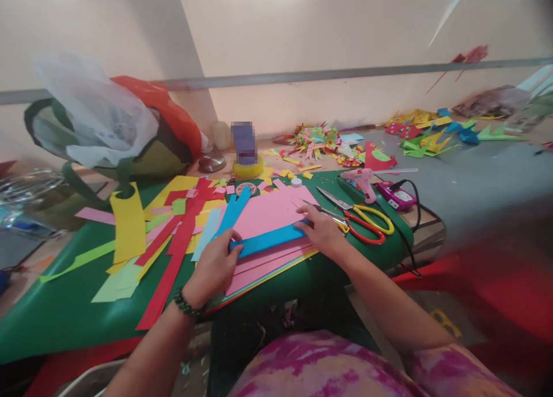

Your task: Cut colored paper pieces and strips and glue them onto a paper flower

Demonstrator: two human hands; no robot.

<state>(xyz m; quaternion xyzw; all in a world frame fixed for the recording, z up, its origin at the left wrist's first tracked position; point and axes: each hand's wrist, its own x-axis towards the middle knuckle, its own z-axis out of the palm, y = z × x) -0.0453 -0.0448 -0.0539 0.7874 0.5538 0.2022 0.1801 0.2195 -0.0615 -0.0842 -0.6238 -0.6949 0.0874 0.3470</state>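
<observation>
A blue paper strip (268,239) stretches between my two hands above a stack of pink paper sheets (276,210). My left hand (215,263), with a dark beaded bracelet at the wrist, pinches the strip's left end between thumb and fingers. At the other end, my right hand (323,229) grips the strip in the same way. More blue strips (235,210) lie just beyond my left hand. Close by my right hand rest a utility knife (330,214) and a pair of scissors (365,221) with red and yellow handles.
Coloured paper strips (173,253) spread over the green mat (56,322) at left. A pink glue gun (363,181) and a purple power strip (395,196) with a cable stand at right. A stuffed bag (164,146) sits back left; paper scraps (317,140) heap near the wall.
</observation>
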